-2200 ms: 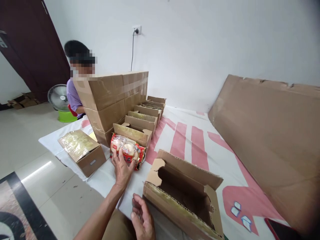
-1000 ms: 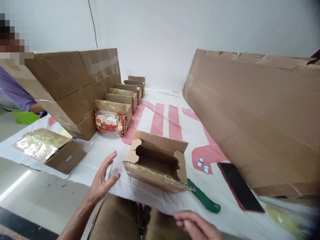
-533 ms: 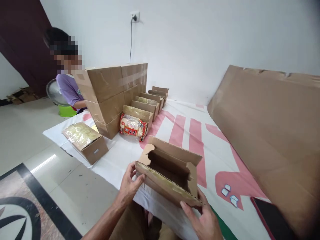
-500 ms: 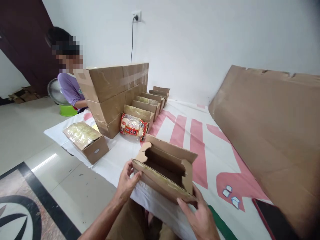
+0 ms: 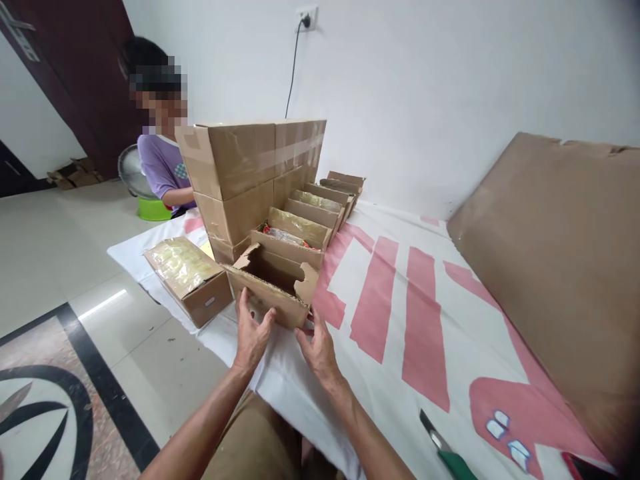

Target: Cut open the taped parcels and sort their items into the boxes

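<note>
An open-topped cardboard box (image 5: pixel 273 299) stands on the cloth in front of me, its torn side flaps upright and its dark inside showing nothing I can make out. My left hand (image 5: pixel 253 333) presses fingers and thumb against the near face at the left. At the near right corner, my right hand (image 5: pixel 316 347) has its thumb and fingers around the edge. Just behind is another open box (image 5: pixel 300 225), with a red and clear plastic food packet (image 5: pixel 287 236) partly hidden between the two. A taped box (image 5: pixel 187 273) lies to the left of my left hand.
Stacked sealed cartons (image 5: pixel 245 167) stand behind the taped box, beside a row of open boxes (image 5: pixel 325 200). A green-handled knife (image 5: pixel 443 445) lies at right, near a phone (image 5: pixel 583 467). A large cardboard sheet (image 5: pixel 550 267) leans right. A person (image 5: pixel 163 167) sits beyond the cartons.
Both hands have moved the open box forward and left, up against the row. It now hides most of the food packet. The knife has come into fuller view.
</note>
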{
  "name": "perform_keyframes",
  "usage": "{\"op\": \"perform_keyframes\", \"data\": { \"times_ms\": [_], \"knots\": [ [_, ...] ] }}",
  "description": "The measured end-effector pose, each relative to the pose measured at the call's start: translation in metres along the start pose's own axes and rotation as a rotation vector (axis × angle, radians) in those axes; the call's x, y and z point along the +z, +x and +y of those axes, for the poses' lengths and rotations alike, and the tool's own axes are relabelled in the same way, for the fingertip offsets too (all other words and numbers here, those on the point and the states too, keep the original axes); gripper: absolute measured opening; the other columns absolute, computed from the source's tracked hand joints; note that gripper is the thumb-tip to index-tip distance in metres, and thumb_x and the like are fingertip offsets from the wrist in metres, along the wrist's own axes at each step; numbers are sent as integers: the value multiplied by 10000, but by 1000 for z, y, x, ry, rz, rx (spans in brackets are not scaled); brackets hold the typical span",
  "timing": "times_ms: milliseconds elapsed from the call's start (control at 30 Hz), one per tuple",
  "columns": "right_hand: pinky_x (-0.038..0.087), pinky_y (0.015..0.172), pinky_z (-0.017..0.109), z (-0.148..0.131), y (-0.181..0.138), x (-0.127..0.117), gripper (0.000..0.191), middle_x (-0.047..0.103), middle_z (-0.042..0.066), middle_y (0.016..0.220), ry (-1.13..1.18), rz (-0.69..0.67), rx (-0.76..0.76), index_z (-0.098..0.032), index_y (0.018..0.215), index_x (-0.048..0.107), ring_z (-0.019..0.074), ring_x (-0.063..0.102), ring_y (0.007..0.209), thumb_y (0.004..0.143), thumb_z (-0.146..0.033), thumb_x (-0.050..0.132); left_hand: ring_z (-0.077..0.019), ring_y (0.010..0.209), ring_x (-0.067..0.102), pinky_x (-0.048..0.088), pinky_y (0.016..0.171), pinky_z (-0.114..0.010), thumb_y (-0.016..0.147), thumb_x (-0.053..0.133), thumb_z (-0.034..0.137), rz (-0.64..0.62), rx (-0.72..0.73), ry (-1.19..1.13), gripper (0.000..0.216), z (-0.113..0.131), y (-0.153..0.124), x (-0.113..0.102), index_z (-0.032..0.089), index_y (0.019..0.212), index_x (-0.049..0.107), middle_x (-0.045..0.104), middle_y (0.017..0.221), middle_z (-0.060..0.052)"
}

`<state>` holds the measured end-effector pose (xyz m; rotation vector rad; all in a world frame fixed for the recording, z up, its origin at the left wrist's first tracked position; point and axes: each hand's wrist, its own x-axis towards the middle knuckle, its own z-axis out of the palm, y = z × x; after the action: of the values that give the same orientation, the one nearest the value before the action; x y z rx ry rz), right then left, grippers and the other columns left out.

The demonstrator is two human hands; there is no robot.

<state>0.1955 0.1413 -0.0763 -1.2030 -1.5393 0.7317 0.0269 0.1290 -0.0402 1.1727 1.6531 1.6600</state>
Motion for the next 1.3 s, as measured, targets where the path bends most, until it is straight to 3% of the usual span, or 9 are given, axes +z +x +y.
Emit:
{"op": "perform_keyframes", "data": {
  "times_ms": [233,433,633,767,867,967,1100,1200,1300],
  "knots": [
    [611,969,465,19,9,13,653,702,126,1354,37,10,17,-211,1442,591,298,701,1180,796,-299,643,-354,1567,303,295,1280,-534,839,701,375,19,33,63,872,-9,23,15,159,1588,310,346,1643,-208],
    [617,962,451,24,6,13,586,739,147,1273,91,19,57,-169,1349,657,272,743,1073,801,-376,622,-351,1552,338,337,1255,-559,850,661,302,21,179,190,767,3,9,-5,183,1554,380,379,1619,-198],
    [604,962,474,14,14,8,523,779,146,1156,126,60,159,-161,1216,706,286,758,1002,749,-387,644,-306,1501,435,338,1262,-523,903,612,254,223,526,331,551,34,10,-92,218,1444,514,497,1560,-156],
    [617,898,457,-5,-5,-9,467,770,163,1157,123,140,245,-155,1210,703,305,746,1042,836,-414,598,-343,1474,451,408,1203,-535,835,671,307,384,379,354,605,31,68,-166,187,1413,537,497,1546,-186],
    [618,863,393,-29,-32,-6,397,775,137,1135,118,97,255,-184,1144,739,284,744,1033,892,-442,572,-356,1479,438,365,1227,-529,784,706,335,421,154,206,678,22,124,-199,157,1414,533,473,1567,-199],
    [611,863,352,-61,-45,28,391,783,124,1125,131,-127,152,-194,1174,754,271,738,1055,899,-412,582,-345,1522,387,310,1259,-494,786,679,356,419,-2,43,764,15,175,-206,113,1477,462,428,1608,-226],
    [606,923,354,-101,-25,102,618,654,151,1433,146,-323,29,-170,1483,563,277,641,1290,883,-319,576,-325,1412,526,413,1189,-447,794,637,417,360,-87,-26,737,9,215,-196,97,1444,501,555,1495,-211],
    [579,1026,417,-117,-4,147,737,487,184,1600,139,-382,10,-128,1550,465,314,515,1436,844,-289,601,-310,1262,621,473,1119,-435,738,668,420,332,-127,-34,657,8,214,-200,123,1322,616,682,1301,-147],
    [489,1155,491,-122,-3,167,795,395,206,1654,108,-386,28,-100,1567,419,348,410,1514,823,-285,629,-312,1203,630,477,1096,-449,675,694,433,336,-146,-10,609,15,184,-218,139,1209,678,723,1196,-113]
  ]
}}
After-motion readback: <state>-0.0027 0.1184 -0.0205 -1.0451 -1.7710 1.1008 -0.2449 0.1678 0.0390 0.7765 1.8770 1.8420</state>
